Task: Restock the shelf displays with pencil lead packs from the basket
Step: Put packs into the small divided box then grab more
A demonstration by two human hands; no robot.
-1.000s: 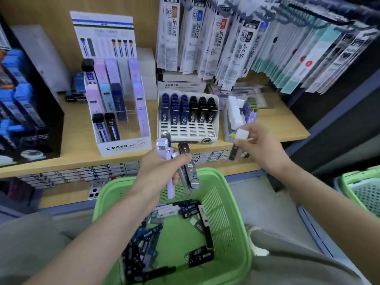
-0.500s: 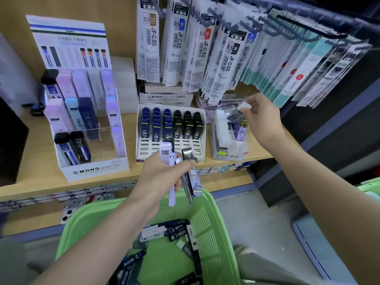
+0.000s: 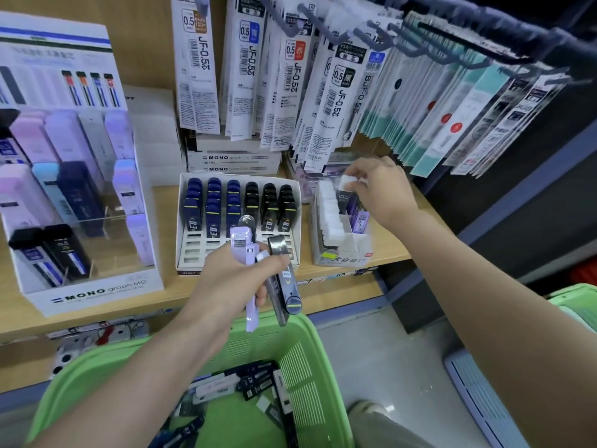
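My left hand (image 3: 234,281) grips a bundle of lead packs (image 3: 277,282) above the green basket (image 3: 310,360): a lilac one, a dark one and a clear one. My right hand (image 3: 379,190) pinches a white-capped dark lead pack (image 3: 344,194) by its top. It holds the pack upright in the small display box (image 3: 342,250) at the shelf's right end, beside a row of white-capped packs. More loose packs (image 3: 245,383) lie in the basket's bottom.
A white tray (image 3: 239,253) of blue and black lead cases stands mid-shelf, its front slots bare. A MONO graph display (image 3: 97,292) stands at the left. Refill packets (image 3: 323,92) hang from hooks just above my right hand. A second green basket (image 3: 578,299) sits at the right.
My right hand carried its pack from near the basket up to the shelf and lowered it into the small box. My left hand kept its bundle in place; the view moved closer.
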